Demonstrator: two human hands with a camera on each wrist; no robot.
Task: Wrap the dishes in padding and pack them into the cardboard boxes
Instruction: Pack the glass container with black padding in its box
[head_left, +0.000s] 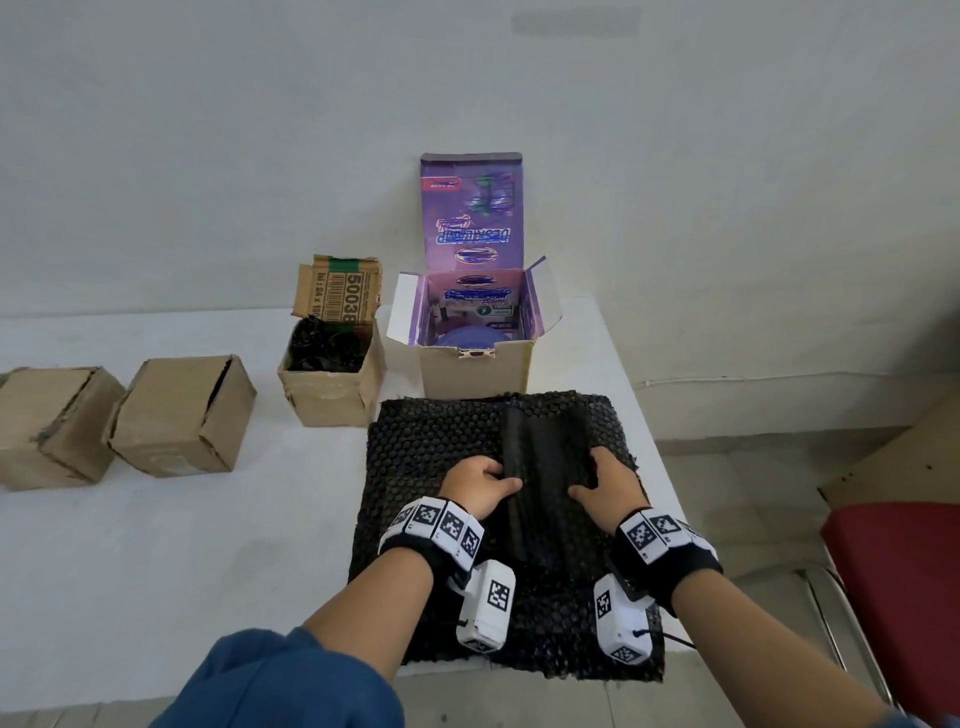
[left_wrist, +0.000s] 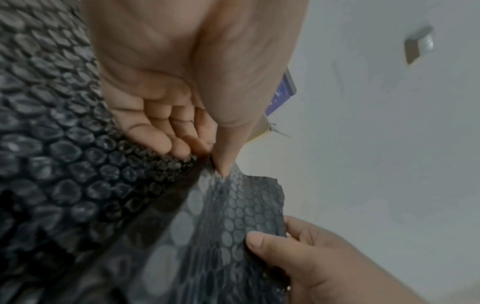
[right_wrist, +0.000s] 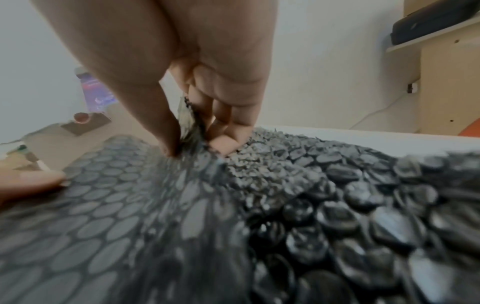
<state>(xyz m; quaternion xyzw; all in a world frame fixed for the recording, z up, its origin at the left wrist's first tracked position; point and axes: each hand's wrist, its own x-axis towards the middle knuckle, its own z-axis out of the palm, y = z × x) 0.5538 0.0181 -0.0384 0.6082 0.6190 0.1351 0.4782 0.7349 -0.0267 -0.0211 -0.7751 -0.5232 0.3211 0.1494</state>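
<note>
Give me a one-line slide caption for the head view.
Both hands, left hand and right hand, pinch a fold of black bubble wrap before the open purple box.

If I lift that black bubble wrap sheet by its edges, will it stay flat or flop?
Likely floppy: the black bubble wrap sheet already buckles into a ridge between the left hand and the right hand. Probably light, since a thumb-and-finger pinch raises its edge. The smooth side may be somewhat slippery.
</note>
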